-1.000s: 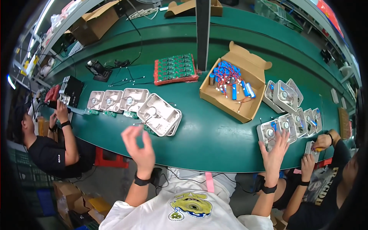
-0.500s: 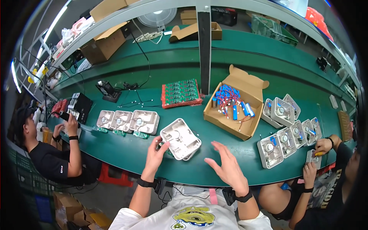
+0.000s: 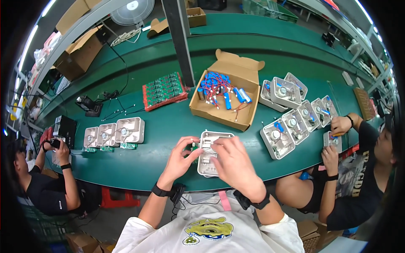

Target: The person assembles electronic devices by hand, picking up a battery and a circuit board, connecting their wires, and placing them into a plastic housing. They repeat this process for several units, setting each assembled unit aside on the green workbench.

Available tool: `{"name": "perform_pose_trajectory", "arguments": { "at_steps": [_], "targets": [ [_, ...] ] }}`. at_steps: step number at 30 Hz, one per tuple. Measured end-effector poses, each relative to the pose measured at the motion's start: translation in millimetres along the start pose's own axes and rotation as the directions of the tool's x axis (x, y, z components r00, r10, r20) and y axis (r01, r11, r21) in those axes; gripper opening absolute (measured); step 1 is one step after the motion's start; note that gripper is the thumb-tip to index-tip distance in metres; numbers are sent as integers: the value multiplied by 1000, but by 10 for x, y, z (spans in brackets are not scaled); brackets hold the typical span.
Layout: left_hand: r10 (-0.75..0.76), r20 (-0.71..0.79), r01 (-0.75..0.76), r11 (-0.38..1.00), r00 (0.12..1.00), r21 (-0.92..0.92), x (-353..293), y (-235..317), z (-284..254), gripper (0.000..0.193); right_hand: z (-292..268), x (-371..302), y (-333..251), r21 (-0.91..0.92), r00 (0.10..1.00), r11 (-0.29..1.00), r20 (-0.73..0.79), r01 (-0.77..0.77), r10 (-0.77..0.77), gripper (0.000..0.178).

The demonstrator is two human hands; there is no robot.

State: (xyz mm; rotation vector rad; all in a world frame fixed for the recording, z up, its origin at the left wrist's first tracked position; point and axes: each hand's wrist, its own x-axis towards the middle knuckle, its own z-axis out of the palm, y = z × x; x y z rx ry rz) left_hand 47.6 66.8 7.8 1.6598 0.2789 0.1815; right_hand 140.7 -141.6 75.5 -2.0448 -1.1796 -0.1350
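A pale grey plastic housing [image 3: 206, 168], its inner side facing up, lies on the green table in front of me. At its left edge is a small green circuit board [image 3: 195, 146]. My left hand [image 3: 179, 162] has its thumb and index finger closed about this board, beside the housing. My right hand [image 3: 238, 166] reaches over the housing from the right, fingers bent down toward its inside. The right fingertips are slightly blurred, so whether they grip anything is unclear. That hand also covers much of the housing's right side.
An open cardboard box [image 3: 221, 116] holds blue battery cells with wires. A stack of green circuit boards [image 3: 163, 92] lies left of it. Grey housings [image 3: 130, 128] stand in a row at left, and several more [image 3: 277, 139] at right. Co-workers sit on both sides. A metal post [image 3: 179, 46] rises behind.
My right hand has moved left, from open beside the housing to over it. The housing has been lowered and turned straighter. My left hand has shifted from its edge to the circuit board.
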Motion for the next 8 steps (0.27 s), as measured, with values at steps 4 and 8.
{"name": "perform_pose_trajectory", "arguments": {
  "at_steps": [4, 8],
  "targets": [
    [138, -30, -139, 990, 990, -12, -25, -38, -28, 27, 264, 108, -10, -116, 996, 993, 88, 18, -8, 30],
    [168, 35, -166, 985, 985, -41, -77, -82, -56, 24, 378, 173, 31, -266, 967, 961, 255, 72, -2, 33]
  ]
}}
